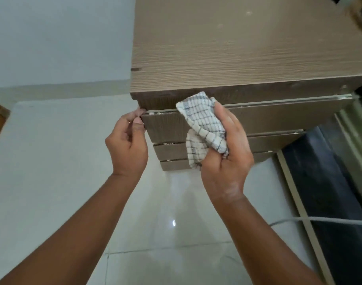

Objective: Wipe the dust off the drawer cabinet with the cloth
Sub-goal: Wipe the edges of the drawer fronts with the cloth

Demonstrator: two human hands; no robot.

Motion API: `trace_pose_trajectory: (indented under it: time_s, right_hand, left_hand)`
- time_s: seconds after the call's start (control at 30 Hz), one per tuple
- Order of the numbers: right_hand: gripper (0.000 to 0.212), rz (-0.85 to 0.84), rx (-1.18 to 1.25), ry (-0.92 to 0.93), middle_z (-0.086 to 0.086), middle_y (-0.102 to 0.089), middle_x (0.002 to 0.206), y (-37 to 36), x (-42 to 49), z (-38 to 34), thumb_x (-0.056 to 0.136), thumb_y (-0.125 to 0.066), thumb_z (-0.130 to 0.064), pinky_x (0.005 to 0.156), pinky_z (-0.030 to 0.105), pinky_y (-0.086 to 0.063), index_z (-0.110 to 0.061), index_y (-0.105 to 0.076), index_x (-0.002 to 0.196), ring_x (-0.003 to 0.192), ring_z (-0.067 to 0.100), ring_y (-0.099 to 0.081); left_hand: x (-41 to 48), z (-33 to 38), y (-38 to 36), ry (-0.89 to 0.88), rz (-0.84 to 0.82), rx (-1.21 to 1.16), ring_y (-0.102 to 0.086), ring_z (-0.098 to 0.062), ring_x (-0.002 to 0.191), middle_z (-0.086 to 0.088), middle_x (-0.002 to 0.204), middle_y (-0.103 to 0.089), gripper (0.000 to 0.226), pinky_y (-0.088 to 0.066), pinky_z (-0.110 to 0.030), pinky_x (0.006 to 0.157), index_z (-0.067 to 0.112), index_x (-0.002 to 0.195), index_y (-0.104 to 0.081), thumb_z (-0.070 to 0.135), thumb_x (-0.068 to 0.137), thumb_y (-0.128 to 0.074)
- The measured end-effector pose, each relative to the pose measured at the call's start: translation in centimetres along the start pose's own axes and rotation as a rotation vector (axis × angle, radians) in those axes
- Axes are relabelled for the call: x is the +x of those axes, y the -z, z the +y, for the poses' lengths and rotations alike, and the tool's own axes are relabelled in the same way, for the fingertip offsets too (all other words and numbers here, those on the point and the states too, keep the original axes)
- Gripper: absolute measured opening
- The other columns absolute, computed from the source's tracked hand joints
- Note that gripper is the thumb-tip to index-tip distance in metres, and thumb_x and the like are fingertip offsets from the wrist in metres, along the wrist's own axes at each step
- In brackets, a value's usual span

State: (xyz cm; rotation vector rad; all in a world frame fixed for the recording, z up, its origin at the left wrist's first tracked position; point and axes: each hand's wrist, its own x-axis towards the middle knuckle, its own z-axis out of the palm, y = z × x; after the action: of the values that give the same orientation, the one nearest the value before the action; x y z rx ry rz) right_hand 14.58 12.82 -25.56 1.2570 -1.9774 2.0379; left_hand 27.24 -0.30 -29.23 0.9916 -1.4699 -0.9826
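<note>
Head view looks down along the front of the drawer cabinet [237, 48]. At left, the left hand [127, 145] pinches the left corner of the top drawer [268, 118] with thumb and fingers. Further right, the right hand [227, 153] grips the crumpled checked cloth [202, 128] and holds it against the front of this drawer. Below both hands is a glossy tiled floor [52, 161]. At the lower right, a grey cable [320, 221] crosses the floor.

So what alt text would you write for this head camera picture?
A person's right hand presses a checked cloth against the front of a wooden drawer cabinet, while the left hand pinches the top drawer at its left corner. Pale floor tiles lie below.
</note>
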Motion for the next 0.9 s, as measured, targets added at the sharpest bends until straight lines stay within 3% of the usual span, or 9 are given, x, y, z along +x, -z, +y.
trace_pose_trajectory:
  time_s: [0.17, 0.27, 0.37, 0.43, 0.53, 0.63, 0.77, 0.83, 0.9]
  right_hand:
    - [0.056, 0.195, 0.137, 0.247, 0.022, -0.061, 0.132, -1.0, 1.7, 4.2, 0.083, -0.046, 0.019, 0.103, 0.057, -0.051, -0.001, -0.054, 0.135, 0.128, 0.034, -0.058]
    - [0.054, 0.190, 0.162, 0.365, 0.023, -0.062, 0.131, -2.1, 2.7, 5.8, 0.083, -0.046, 0.018, 0.104, 0.056, -0.050, 0.003, -0.056, 0.135, 0.127, 0.034, -0.059]
    - [0.056, 0.185, 0.154, 0.473, 0.020, -0.063, 0.130, -2.6, 2.6, 6.2, 0.081, -0.047, 0.018, 0.105, 0.051, -0.051, 0.003, -0.058, 0.134, 0.126, 0.030, -0.060]
    - [0.054, 0.159, 0.136, 0.521, 0.021, -0.064, 0.130, -2.9, 2.1, 6.0, 0.081, -0.048, 0.017, 0.106, 0.046, -0.051, 0.004, -0.059, 0.132, 0.125, 0.028, -0.061]
    - [0.048, 0.085, 0.083, 0.528, 0.023, -0.063, 0.130, -3.8, 1.0, 4.8, 0.083, -0.051, 0.019, 0.109, 0.036, -0.049, 0.009, -0.061, 0.129, 0.126, 0.028, -0.061]
    - [0.040, 0.038, 0.046, 0.549, 0.024, -0.062, 0.132, -4.9, -0.5, 3.5, 0.090, -0.053, 0.010, 0.104, 0.053, -0.051, 0.008, -0.062, 0.129, 0.126, 0.034, -0.061]
    - [0.041, -0.194, -0.259, 0.565, 0.009, -0.062, 0.139, -6.7, -2.1, 1.8, 0.088, -0.064, -0.006, 0.111, 0.063, -0.036, -0.012, -0.067, 0.129, 0.136, 0.029, -0.054]
    - [0.040, -0.250, -0.432, 0.577, 0.001, -0.062, 0.138, -7.1, -2.1, 1.6, 0.088, -0.068, -0.014, 0.113, 0.058, -0.030, -0.020, -0.067, 0.127, 0.137, 0.023, -0.052]
    - [0.040, -0.256, -0.536, 0.596, -0.005, -0.063, 0.132, -6.9, -1.5, 1.7, 0.087, -0.067, -0.024, 0.105, 0.051, -0.031, -0.027, -0.066, 0.127, 0.127, 0.019, -0.056]
  left_hand:
    - [-0.2, -2.1, -0.8, -0.165, 0.094, -0.099, -0.070, -0.033, 0.103, -0.012, 0.106, -0.073, 0.027, -0.059, -0.056, 0.088, 0.008, 0.115, -0.071, 0.020, 0.100, -0.052]
    - [-0.2, -2.8, -1.1, -0.256, 0.088, -0.121, -0.066, -0.035, 0.085, -0.017, 0.097, -0.071, 0.030, -0.056, -0.048, 0.077, 0.002, 0.117, -0.070, 0.020, 0.101, -0.052]
    - [-0.7, -2.6, -1.0, -0.311, 0.087, -0.116, -0.062, -0.033, 0.072, -0.018, 0.086, -0.070, 0.031, -0.057, -0.052, 0.069, 0.006, 0.118, -0.070, 0.025, 0.099, -0.054]
    - [-1.1, -2.4, -0.9, -0.302, 0.091, -0.111, -0.068, -0.018, 0.079, -0.003, 0.089, -0.074, 0.029, -0.061, -0.053, 0.075, 0.009, 0.117, -0.071, 0.024, 0.099, -0.054]
    - [-1.9, -1.9, -0.7, -0.292, 0.112, -0.110, -0.073, -0.011, 0.097, 0.000, 0.105, -0.076, 0.026, -0.061, -0.050, 0.086, 0.008, 0.117, -0.071, 0.018, 0.099, -0.055]
    - [-3.3, -1.6, -0.4, -0.308, 0.112, -0.131, -0.072, -0.012, 0.105, 0.001, 0.111, -0.075, 0.025, -0.059, -0.038, 0.093, 0.010, 0.118, -0.070, 0.012, 0.098, -0.055]
    - [-3.9, -2.4, -0.2, -0.367, 0.133, -0.084, -0.066, 0.005, 0.075, 0.021, 0.080, -0.072, 0.017, -0.051, -0.013, 0.069, 0.013, 0.097, -0.072, 0.006, 0.093, -0.056]
    - [-3.7, -2.5, -0.3, -0.366, 0.157, -0.083, -0.058, 0.007, 0.062, 0.023, 0.067, -0.067, 0.016, -0.046, -0.011, 0.060, 0.013, 0.088, -0.070, 0.005, 0.091, -0.056]
    - [-3.8, -2.2, -0.4, -0.359, 0.170, -0.087, -0.049, 0.004, 0.053, 0.019, 0.058, -0.061, 0.018, -0.041, -0.014, 0.052, 0.013, 0.078, -0.066, 0.004, 0.089, -0.054]
